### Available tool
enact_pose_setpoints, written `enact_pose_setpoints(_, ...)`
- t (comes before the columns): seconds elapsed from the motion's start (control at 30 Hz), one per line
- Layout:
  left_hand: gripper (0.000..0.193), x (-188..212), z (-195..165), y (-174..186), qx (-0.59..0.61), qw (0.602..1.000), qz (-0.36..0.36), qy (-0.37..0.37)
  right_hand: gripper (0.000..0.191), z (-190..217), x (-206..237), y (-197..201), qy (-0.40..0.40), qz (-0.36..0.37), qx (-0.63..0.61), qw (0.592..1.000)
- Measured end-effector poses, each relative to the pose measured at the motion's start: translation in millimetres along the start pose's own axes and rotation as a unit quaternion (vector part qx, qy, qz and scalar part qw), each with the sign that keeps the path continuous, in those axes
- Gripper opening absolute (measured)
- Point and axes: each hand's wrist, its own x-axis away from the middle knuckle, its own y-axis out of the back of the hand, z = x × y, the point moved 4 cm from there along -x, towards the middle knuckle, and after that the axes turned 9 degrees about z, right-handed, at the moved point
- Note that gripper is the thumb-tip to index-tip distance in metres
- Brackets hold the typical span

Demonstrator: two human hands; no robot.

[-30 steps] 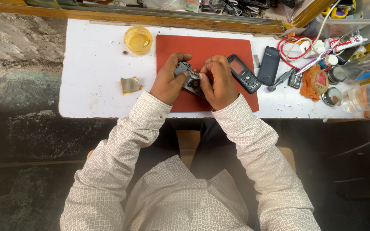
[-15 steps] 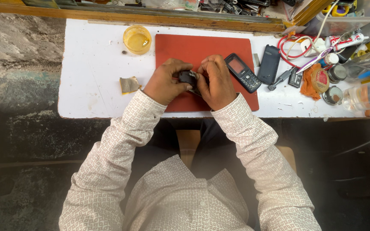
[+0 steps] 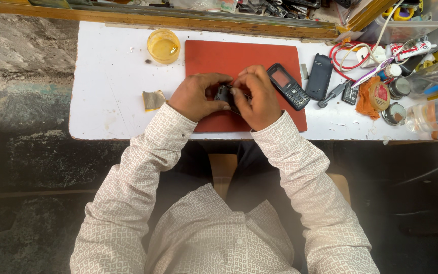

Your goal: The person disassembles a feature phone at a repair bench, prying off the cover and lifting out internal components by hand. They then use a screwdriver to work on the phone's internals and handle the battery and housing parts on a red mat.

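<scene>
— Where is it?

— The small dark part [image 3: 225, 95] sits over the near edge of the red mat [image 3: 219, 53], pinched between my left hand [image 3: 194, 96] and right hand [image 3: 257, 97].

— Advice?

— I keep both grips closed, low over the mat, clear of the keypad phone [image 3: 288, 86] at right.

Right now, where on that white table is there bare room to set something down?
Bare room: the white table left of the red mat, between the yellow cup and the folded scrap; also the mat's upper part. Right of the keypad phone, tools and tins crowd it.
</scene>
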Motion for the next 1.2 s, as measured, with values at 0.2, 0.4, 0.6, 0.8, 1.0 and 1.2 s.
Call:
enact_pose_setpoints(0.2,0.056,3.1,1.0,2.2,-0.022,0.999,-0.009,-0.029,0.009,-1.6,9.9,18.5,0.005,-0.034,-0.051,0.998)
enact_pose_setpoints(0.4,0.071,1.2,1.9,2.5,-0.012,1.0,-0.002,0.017,0.035,22.5,15.0,22.9,0.01,0.058,-0.023,0.998)
enact_pose_setpoints(0.6,0.082,-1.0,2.0,3.5,0.009,1.0,0.005,0.03,0.036,26.6,-2.7,15.9,0.029,0.096,-0.022,0.995)
enact_pose_setpoints(0.8,0.087,-2.5,7.5,-2.7,0.0,1.0,-0.005,0.029,0.027,15.6,-14.3,13.5,0.003,0.115,-0.045,0.992)
enact_pose_setpoints(1.0,0.073,-2.1,7.7,-7.5,-0.017,0.998,-0.031,-0.048,0.015,0.5,-17.1,11.6,-0.086,0.105,-0.128,0.982)
enact_pose_setpoints(1.2,0.042,5.1,12.7,-8.0,-0.101,0.99,-0.101,-0.011,0.012,-9.5,-12.9,0.3,-0.087,0.025,-0.137,0.986)
